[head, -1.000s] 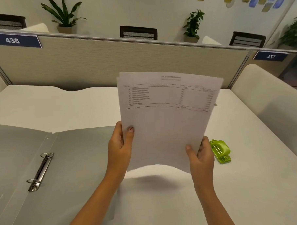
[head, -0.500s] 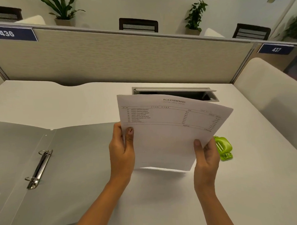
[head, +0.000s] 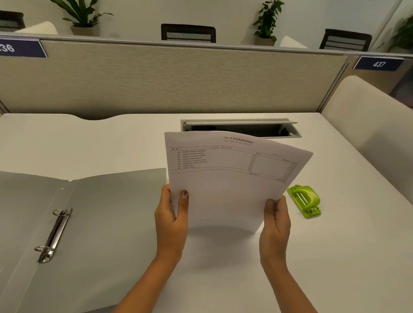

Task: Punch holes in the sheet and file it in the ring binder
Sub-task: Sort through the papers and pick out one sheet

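Observation:
A white printed sheet [head: 228, 183] is held above the desk, its top tilted away from me. My left hand [head: 171, 217] grips its lower left edge, thumb on the front. My right hand [head: 275, 220] pinches the lower right corner. A grey ring binder [head: 104, 231] lies open and flat on the left, its two metal rings [head: 54, 234] shut. A small green hole punch [head: 304, 200] rests on the desk just right of my right hand, apart from the sheet.
The white desk [head: 347, 256] is bounded by a beige partition [head: 164, 80] at the back and a white side panel [head: 375, 134] on the right. An open cable tray slot [head: 242, 128] sits in the desk behind the sheet.
Both hands have lowered the sheet and tipped its top away, uncovering the cable slot and the whole hole punch. The binder and punch have not moved.

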The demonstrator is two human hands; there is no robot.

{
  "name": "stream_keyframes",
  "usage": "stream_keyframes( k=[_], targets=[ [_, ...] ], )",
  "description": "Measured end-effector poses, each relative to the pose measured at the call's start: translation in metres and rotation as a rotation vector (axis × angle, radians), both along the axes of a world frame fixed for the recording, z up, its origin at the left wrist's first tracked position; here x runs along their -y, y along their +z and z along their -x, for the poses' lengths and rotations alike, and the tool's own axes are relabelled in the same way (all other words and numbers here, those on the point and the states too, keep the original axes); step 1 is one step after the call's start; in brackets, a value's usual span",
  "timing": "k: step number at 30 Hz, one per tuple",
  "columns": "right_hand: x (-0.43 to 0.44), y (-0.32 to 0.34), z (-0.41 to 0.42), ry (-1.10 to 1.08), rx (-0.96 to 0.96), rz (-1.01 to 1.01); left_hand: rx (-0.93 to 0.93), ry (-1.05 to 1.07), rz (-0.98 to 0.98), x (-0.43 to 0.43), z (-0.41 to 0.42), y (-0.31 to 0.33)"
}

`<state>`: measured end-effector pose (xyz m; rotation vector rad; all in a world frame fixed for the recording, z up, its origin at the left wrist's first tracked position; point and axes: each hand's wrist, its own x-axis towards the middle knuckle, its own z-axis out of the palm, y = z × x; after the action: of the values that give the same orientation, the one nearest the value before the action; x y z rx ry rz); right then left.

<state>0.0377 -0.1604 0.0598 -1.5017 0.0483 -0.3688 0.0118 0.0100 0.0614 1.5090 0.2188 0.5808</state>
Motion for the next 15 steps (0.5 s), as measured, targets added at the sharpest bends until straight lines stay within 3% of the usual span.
stream_keyframes(
  k=[6,10,15],
  targets=[
    [0.006,-0.006,0.001,0.011,-0.039,0.065,0.012,0.057,-0.042,0.001,-0.001,0.004],
    [0.014,-0.019,0.001,-0.036,-0.115,0.057,0.04,0.108,0.132,0.0,-0.008,0.012],
    [0.015,-0.027,0.0,-0.032,-0.266,-0.351,0.013,0.112,0.278,0.003,-0.012,0.01]
  ],
)
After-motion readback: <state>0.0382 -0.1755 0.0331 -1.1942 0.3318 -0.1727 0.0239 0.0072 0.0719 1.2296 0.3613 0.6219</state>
